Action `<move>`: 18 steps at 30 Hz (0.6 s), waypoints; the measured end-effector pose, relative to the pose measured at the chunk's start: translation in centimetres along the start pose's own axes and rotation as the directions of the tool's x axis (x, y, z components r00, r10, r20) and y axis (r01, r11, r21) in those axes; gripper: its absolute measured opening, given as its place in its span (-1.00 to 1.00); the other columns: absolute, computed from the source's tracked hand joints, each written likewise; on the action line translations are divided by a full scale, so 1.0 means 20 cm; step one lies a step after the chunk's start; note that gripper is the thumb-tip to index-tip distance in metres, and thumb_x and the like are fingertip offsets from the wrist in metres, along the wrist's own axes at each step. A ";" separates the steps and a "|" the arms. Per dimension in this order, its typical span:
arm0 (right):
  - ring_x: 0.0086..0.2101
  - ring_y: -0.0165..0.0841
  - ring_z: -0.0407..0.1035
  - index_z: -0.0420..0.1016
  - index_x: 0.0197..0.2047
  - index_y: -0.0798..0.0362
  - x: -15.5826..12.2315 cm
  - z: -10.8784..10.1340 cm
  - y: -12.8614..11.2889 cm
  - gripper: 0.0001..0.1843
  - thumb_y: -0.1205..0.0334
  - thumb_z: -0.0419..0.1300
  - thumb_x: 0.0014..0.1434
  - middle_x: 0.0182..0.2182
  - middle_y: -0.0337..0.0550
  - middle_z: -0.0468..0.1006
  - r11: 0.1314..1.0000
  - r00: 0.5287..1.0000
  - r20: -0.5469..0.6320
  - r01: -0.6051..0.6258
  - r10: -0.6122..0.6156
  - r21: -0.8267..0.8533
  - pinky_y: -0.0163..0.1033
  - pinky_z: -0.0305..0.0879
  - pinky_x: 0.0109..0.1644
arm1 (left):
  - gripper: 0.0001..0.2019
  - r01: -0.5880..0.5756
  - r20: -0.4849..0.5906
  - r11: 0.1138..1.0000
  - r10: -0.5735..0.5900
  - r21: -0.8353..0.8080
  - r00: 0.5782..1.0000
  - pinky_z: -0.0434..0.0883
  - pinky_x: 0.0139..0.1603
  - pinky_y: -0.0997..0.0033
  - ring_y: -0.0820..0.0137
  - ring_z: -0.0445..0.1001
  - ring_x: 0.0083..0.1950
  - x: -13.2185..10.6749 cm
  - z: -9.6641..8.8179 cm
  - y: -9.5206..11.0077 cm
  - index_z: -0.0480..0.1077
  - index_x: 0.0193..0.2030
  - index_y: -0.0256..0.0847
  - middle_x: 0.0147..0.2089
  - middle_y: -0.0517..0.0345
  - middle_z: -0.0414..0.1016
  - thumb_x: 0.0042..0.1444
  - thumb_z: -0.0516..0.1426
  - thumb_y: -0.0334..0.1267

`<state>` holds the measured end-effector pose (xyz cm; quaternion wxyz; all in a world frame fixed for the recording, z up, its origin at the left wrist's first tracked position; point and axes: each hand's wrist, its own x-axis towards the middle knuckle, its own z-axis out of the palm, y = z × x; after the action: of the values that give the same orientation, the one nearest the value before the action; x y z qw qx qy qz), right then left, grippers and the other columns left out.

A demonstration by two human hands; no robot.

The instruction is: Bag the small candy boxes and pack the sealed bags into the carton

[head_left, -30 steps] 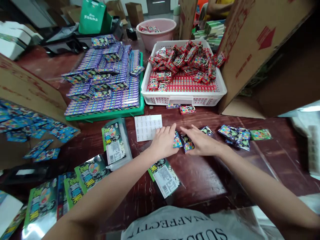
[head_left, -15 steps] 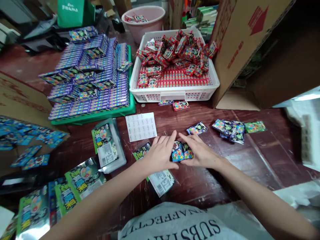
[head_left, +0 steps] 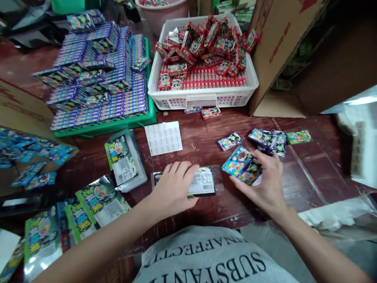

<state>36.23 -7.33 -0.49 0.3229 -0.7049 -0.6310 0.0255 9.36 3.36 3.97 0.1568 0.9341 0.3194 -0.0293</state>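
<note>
My left hand [head_left: 175, 186] is closed over a flat clear plastic bag with a printed green, black and white label [head_left: 204, 181], lying on the table. Its thumb rests at the lower edge, and the fingers hide the bag's left part. A blue box and a darker box [head_left: 242, 165], side by side, are held tilted between the thumb and fingers of my right hand [head_left: 266, 181], just right of the bag. Beyond them lie a single purple packet [head_left: 229, 141], a small pile of purple packets [head_left: 268, 140] and a green packet [head_left: 299, 136].
A white basket [head_left: 203, 100] holds red boxes, beside a green tray [head_left: 123, 125] stacked with purple ones. A white sticker sheet [head_left: 163, 137] and a stack of clear bags [head_left: 126, 161] lie on the left. More filled bags [head_left: 101, 200] sit nearer. Cardboard boxes [head_left: 279, 59] stand at both sides.
My right hand has moved right, lifting and tilting the two boxes. My left hand has shifted slightly left onto the labelled bag, which has turned to lie crosswise. The view has tilted downward.
</note>
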 end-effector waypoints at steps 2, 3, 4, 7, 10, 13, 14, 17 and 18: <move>0.09 0.07 0.32 0.05 0.41 -0.10 -0.04 0.00 0.00 -0.05 -0.07 0.39 0.07 0.13 0.03 0.47 0.996 0.983 0.164 0.084 -0.082 -0.005 0.48 -0.26 0.40 | -0.27 0.039 -0.029 0.998 -0.041 -0.053 0.999 0.29 0.18 -0.02 -0.02 0.31 0.19 0.00 0.04 0.02 0.21 0.31 -0.32 0.25 -0.21 0.31 -0.02 0.24 -0.18; 0.07 0.05 0.33 0.05 0.40 -0.11 -0.06 0.01 0.00 -0.07 -0.07 0.38 0.08 0.13 -0.01 0.48 0.991 0.955 0.265 0.129 -0.131 0.025 0.49 -0.28 0.40 | -0.27 0.041 -0.038 0.996 -0.044 -0.076 0.998 0.29 0.18 -0.02 -0.02 0.30 0.20 -0.01 0.07 0.02 0.21 0.31 -0.30 0.25 -0.19 0.30 -0.03 0.24 -0.18; 0.07 0.04 0.33 0.04 0.41 -0.12 -0.07 0.02 0.00 -0.08 -0.06 0.37 0.09 0.13 -0.03 0.49 0.985 0.921 0.350 0.162 -0.174 0.064 0.50 -0.29 0.40 | -0.27 0.036 -0.044 0.995 -0.041 -0.097 0.998 0.28 0.19 -0.03 -0.01 0.29 0.20 -0.02 0.09 0.02 0.21 0.31 -0.28 0.26 -0.18 0.30 -0.05 0.24 -0.19; 0.12 0.00 0.31 0.00 0.43 -0.11 -0.06 0.08 -0.01 -0.06 0.05 0.37 0.10 0.17 -0.04 0.47 0.964 0.837 0.481 0.200 -0.262 0.177 0.47 -0.31 0.41 | -0.24 -0.002 -0.036 0.988 -0.003 -0.152 0.999 0.27 0.20 -0.03 0.01 0.29 0.20 -0.03 0.15 0.00 0.21 0.30 -0.23 0.23 -0.12 0.32 -0.09 0.27 -0.20; 0.16 -0.02 0.30 -0.09 0.46 -0.11 -0.02 0.11 0.00 0.03 0.02 0.39 0.09 0.23 0.01 0.42 0.934 0.776 0.526 0.232 -0.347 0.273 0.45 -0.33 0.43 | -0.21 -0.029 -0.023 0.983 0.025 -0.183 0.999 0.27 0.22 -0.01 0.02 0.29 0.19 -0.03 0.20 -0.03 0.21 0.31 -0.24 0.22 -0.11 0.33 -0.12 0.29 -0.20; 0.30 0.03 0.16 -0.26 0.51 -0.04 0.01 0.10 0.07 0.26 -0.23 0.41 0.01 0.36 0.15 0.22 0.915 0.739 0.550 0.240 -0.388 0.323 0.41 -0.31 0.44 | -0.17 -0.020 -0.030 0.983 0.015 -0.184 0.999 0.25 0.25 -0.03 0.02 0.28 0.21 -0.04 0.21 -0.05 0.19 0.34 -0.22 0.24 -0.11 0.31 -0.12 0.31 -0.18; 0.34 0.05 0.09 -0.29 0.51 -0.01 0.01 0.09 0.10 0.30 -0.29 0.40 -0.01 0.40 0.19 0.14 0.916 0.731 0.562 0.236 -0.387 0.324 0.39 -0.30 0.45 | -0.17 -0.017 -0.032 0.983 0.011 -0.184 0.999 0.24 0.25 -0.04 0.01 0.27 0.21 -0.04 0.21 -0.05 0.18 0.35 -0.21 0.25 -0.11 0.31 -0.10 0.32 -0.16; 0.38 0.00 0.02 -0.11 0.49 -0.05 0.02 0.04 0.19 0.09 -0.22 0.35 0.10 0.40 0.12 0.16 0.920 0.703 0.601 0.223 -0.380 0.322 0.35 -0.30 0.46 | -0.16 -0.019 -0.037 0.981 0.012 -0.193 0.999 0.23 0.26 -0.04 0.01 0.27 0.22 -0.03 0.22 -0.06 0.16 0.37 -0.18 0.26 -0.10 0.31 -0.08 0.32 -0.14; 0.36 -0.04 0.06 -0.03 0.46 -0.08 0.02 0.04 0.22 -0.03 -0.16 0.33 0.15 0.37 0.09 0.23 0.917 0.696 0.604 0.221 -0.387 0.333 0.34 -0.30 0.46 | -0.16 -0.025 -0.036 0.980 0.018 -0.199 0.999 0.23 0.26 -0.04 0.01 0.26 0.22 -0.03 0.22 -0.06 0.16 0.37 -0.18 0.26 -0.11 0.31 -0.07 0.32 -0.14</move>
<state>39.72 -6.58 -3.09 0.1602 -0.4918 -0.8044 0.2924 8.39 2.58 -0.55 0.2446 0.9174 0.3132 0.0204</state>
